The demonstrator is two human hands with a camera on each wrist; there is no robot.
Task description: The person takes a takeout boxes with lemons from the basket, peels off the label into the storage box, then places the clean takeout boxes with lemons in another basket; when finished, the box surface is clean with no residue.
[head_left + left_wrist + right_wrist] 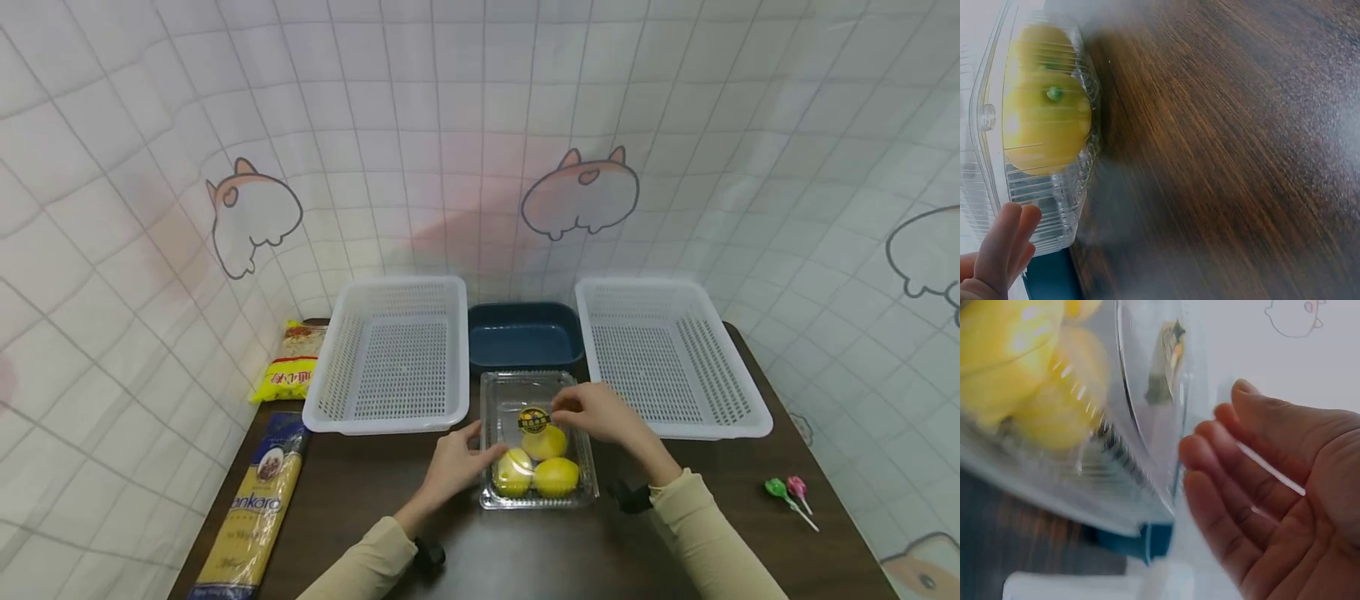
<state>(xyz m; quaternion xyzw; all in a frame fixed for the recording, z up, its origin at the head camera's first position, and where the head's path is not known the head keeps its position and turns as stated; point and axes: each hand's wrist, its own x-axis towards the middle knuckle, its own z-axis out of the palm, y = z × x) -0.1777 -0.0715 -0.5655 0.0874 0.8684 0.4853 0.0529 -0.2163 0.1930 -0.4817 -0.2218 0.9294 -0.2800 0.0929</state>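
Lemons (pixel 557 477) sit in a clear box (pixel 504 400) on the worktop (pixel 360 475). Left hand (pixel 459 462) and right hand (pixel 600 410) are by its sides, fingers loose, holding nothing. I guess they're reaching for it; next needs gentle gripping.

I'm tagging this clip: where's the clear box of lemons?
The clear box is just right of centre in the head view, between the left hand and right hand, before the blue dish.
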